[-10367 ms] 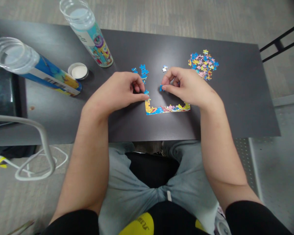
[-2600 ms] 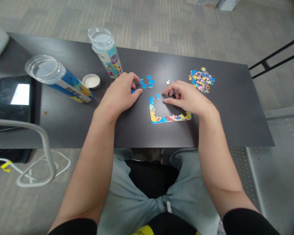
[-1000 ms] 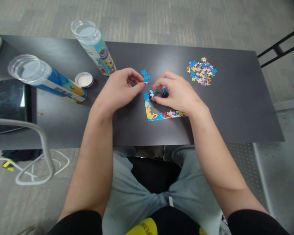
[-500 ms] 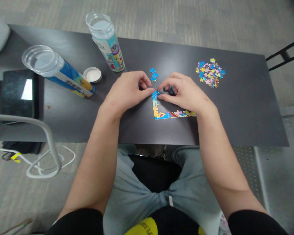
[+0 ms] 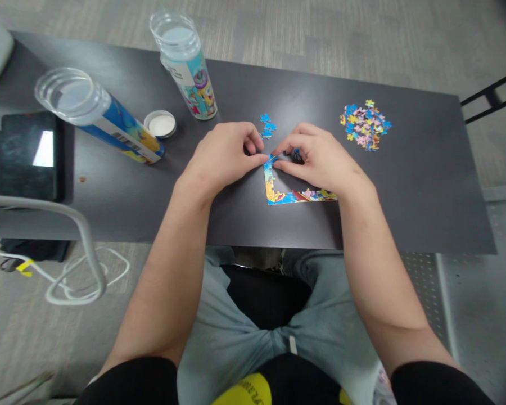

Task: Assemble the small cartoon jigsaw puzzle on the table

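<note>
On the dark table lies a partly joined jigsaw puzzle border (image 5: 270,185), an L of a left side and a bottom edge. My left hand (image 5: 231,151) is closed, its fingers curled and its thumb tip against the blue puzzle piece (image 5: 273,160) at the border's upper end. From the other side, the thumb and index finger of my right hand (image 5: 318,156) pinch at that same piece. Beneath my right palm a dark blue loose piece (image 5: 296,155) partly shows. Several loose blue pieces (image 5: 267,127) lie just beyond my fingertips. My right wrist covers the border's right end.
A heap of mixed puzzle pieces (image 5: 366,126) lies at the right. Two clear-topped cylindrical containers, a blue one (image 5: 122,130) and a teal one (image 5: 189,73), stand at the left near a round lid (image 5: 160,124). Further left are a black tablet (image 5: 29,157) and a white bent tube (image 5: 82,230).
The view has shifted slightly. Both hands stay at the border's upper left end, with my left thumb still pressed by the blue piece; the puzzle looks otherwise the same.
</note>
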{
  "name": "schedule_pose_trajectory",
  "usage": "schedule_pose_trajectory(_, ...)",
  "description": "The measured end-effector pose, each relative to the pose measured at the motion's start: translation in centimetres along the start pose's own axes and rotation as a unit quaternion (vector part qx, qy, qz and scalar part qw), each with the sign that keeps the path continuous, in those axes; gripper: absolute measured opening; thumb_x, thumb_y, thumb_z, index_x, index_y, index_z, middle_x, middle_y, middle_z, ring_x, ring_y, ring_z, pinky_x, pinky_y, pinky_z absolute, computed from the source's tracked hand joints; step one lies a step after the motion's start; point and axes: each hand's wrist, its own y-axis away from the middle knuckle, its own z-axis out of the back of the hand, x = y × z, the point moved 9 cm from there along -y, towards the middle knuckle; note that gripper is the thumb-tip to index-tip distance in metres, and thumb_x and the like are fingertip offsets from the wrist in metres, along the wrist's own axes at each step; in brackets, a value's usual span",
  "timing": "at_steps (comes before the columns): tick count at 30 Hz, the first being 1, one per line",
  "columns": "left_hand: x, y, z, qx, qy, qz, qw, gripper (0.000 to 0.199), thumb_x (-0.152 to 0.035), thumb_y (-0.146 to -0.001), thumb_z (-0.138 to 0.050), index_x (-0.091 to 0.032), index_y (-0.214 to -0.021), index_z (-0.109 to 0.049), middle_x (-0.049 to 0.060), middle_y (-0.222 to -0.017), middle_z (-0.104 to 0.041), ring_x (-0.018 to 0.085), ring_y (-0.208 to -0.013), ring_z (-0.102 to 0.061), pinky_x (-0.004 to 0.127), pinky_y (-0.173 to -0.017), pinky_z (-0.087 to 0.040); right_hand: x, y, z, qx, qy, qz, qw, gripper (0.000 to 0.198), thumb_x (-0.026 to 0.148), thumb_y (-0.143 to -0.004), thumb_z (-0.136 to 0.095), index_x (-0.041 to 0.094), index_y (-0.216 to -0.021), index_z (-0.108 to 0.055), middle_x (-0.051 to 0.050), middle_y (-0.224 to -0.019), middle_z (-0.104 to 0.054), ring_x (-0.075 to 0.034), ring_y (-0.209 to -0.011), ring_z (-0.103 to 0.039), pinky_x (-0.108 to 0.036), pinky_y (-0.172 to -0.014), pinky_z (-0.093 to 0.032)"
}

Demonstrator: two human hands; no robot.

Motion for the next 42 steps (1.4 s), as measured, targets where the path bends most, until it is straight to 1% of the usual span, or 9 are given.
schedule_pose_trajectory(5,0.2,-0.2,-0.1,0.002,0.014,0.002,1.000,0.018,-0.026,-0.093,-0.105,-0.029,-0.103,-0.090,0.005,-0.103,-0.090,0.033,-0.103,-0.085,0.045,-0.097,-0.064,0.1,0.6,1.3,-0.002,-0.005,0.014,1.000,0.027,0.029,-0.109,-0.094,0.026,-0.135,-0.098,-0.015,-0.132,-0.082,-0.037,-0.115,-0.076,-0.057,-0.106,-0.063)
schedule_pose_trajectory(10,0.1,-0.5,-0.2,-0.005,0.038,0.001,0.999,0.016,-0.030,-0.097,-0.104,-0.029,-0.102,-0.089,0.006,-0.103,-0.088,0.034,-0.108,-0.083,0.046,-0.099,-0.065,-3.5,2.5,3.9,0.007,-0.062,-0.055,0.997,0.028,0.037,-0.102,-0.103,0.034,-0.129,-0.094,-0.012,-0.125,-0.080,-0.032,-0.095,-0.066,-0.057,-0.095,-0.065)
schedule_pose_trajectory(14,0.0,-0.7,-0.3,-0.015,0.042,0.007,0.999,0.017,-0.032,-0.098,-0.104,-0.030,-0.103,-0.088,0.006,-0.103,-0.087,0.035,-0.112,-0.082,0.046,-0.101,-0.065,-5.8,3.4,4.4,0.003,-0.087,-0.075,0.993,0.030,0.038,-0.101,-0.105,0.029,-0.128,-0.094,-0.012,-0.123,-0.078,-0.026,-0.087,-0.060,-0.054,-0.089,-0.062)
schedule_pose_trajectory(18,0.0,-0.8,-0.5,-0.010,0.012,0.012,1.000,0.018,-0.035,-0.097,-0.104,-0.029,-0.105,-0.088,0.006,-0.105,-0.087,0.035,-0.109,-0.082,0.048,-0.102,-0.063,-6.5,3.3,4.3,-0.008,-0.080,-0.080,0.994,0.020,0.033,-0.102,-0.099,0.028,-0.121,-0.094,-0.013,-0.127,-0.080,-0.025,-0.084,-0.064,-0.057,-0.094,-0.064)
schedule_pose_trajectory(22,-0.3,-0.7,-0.7,0.005,-0.015,0.017,1.000,0.018,-0.038,-0.099,-0.101,-0.029,-0.107,-0.089,0.006,-0.107,-0.089,0.035,-0.109,-0.083,0.047,-0.100,-0.063,-6.6,3.5,4.5,-0.015,-0.077,-0.105,0.991,0.020,0.043,-0.100,-0.101,0.034,-0.117,-0.093,-0.012,-0.129,-0.084,-0.031,-0.088,-0.070,-0.060,-0.095,-0.067)
schedule_pose_trajectory(26,-0.5,-0.7,-0.5,0.002,-0.011,0.016,1.000,0.016,-0.040,-0.102,-0.098,-0.030,-0.109,-0.088,0.006,-0.107,-0.089,0.035,-0.113,-0.083,0.046,-0.099,-0.065,-5.8,3.6,4.6,-0.019,-0.076,-0.117,0.990,0.028,0.047,-0.101,-0.101,0.037,-0.126,-0.093,-0.011,-0.134,-0.085,-0.031,-0.091,-0.071,-0.060,-0.097,-0.068)
schedule_pose_trajectory(34,1.1,-0.7,2.3,-0.092,-0.017,0.033,0.995,0.022,-0.034,-0.104,-0.096,-0.032,-0.124,-0.087,0.010,-0.134,-0.088,0.042,-0.133,-0.080,0.055,-0.121,-0.065,-2.0,1.6,4.0,-0.002,0.008,-0.062,0.998,0.019,0.029,-0.110,-0.096,0.031,-0.129,-0.092,-0.010,-0.135,-0.086,-0.034,-0.109,-0.080,-0.063,-0.121,-0.067)
schedule_pose_trajectory(40,2.1,-0.3,2.5,-0.107,-0.061,0.030,0.992,0.021,-0.025,-0.111,-0.089,-0.030,-0.132,-0.088,0.011,-0.134,-0.086,0.039,-0.131,-0.082,0.053,-0.124,-0.067,0.0,-0.4,3.7,0.000,0.097,-0.054,0.994,0.029,0.019,-0.112,-0.092,0.027,-0.139,-0.096,-0.009,-0.128,-0.088,-0.034,-0.111,-0.084,-0.056,-0.109,-0.069)
schedule_pose_trajectory(42,1.7,-0.1,2.2,-0.107,-0.067,0.027,0.992,0.022,-0.024,-0.113,-0.089,-0.031,-0.134,-0.089,0.011,-0.138,-0.084,0.037,-0.130,-0.082,0.051,-0.123,-0.068,0.3,-1.0,2.8,-0.008,0.106,-0.053,0.993,0.031,0.018,-0.114,-0.090,0.028,-0.143,-0.095,-0.010,-0.128,-0.087,-0.036,-0.116,-0.085,-0.058,-0.112,-0.068)
